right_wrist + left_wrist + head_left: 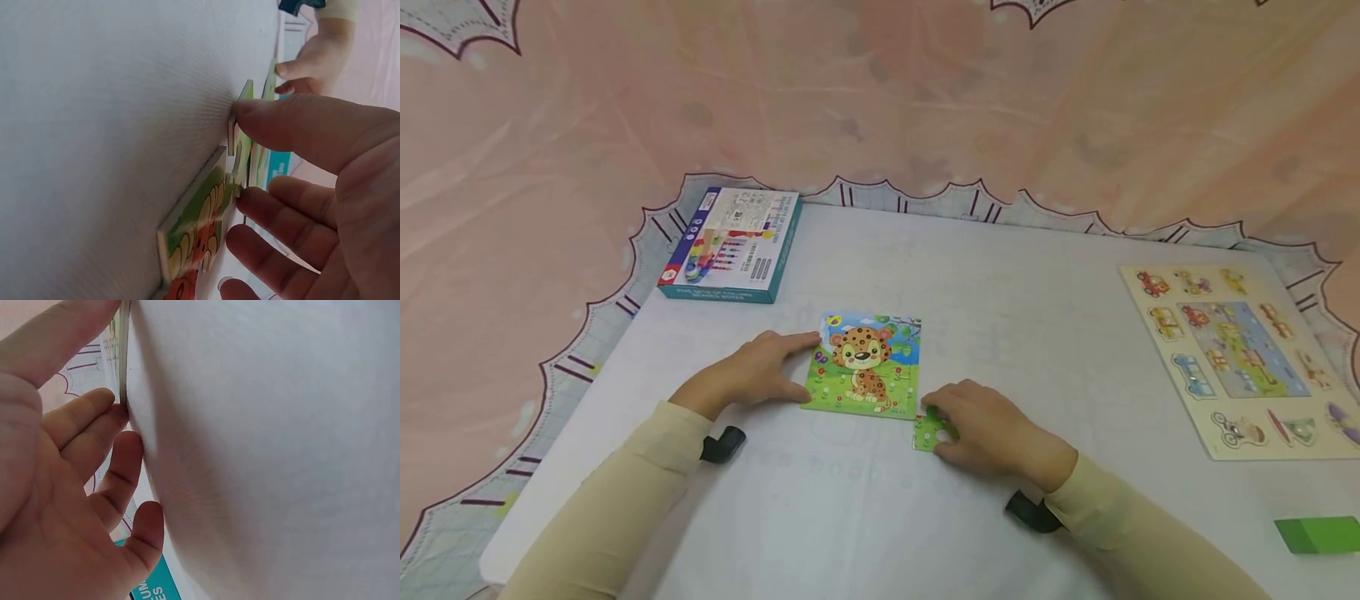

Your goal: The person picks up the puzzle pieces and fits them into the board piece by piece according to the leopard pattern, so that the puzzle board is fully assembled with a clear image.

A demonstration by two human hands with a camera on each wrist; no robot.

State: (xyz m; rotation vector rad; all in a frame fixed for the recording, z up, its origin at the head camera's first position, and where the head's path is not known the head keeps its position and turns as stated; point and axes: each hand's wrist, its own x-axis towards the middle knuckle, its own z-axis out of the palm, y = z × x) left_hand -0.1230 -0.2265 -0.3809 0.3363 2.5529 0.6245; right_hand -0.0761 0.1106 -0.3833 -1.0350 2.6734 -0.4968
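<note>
A square leopard puzzle (867, 367) lies flat on the white table. My left hand (756, 367) is at its left side, thumb and index fingertips touching that edge; the other fingers are loosely bent in the left wrist view. By the puzzle's lower right corner, my right hand (981, 427) pinches a green puzzle piece (927, 433) between thumb and fingers. The right wrist view shows the thumb on this green piece (245, 125). Next to it there is a piece with orange and yellow paws (197, 219), which the hand hides in the head view.
A teal-sided box (730, 246) lies at the back left of the table. To the right is a wooden vehicle-picture board (1240, 358). A green block (1318, 535) sits near the front right. Patterned cloth (925, 100) hangs behind the table.
</note>
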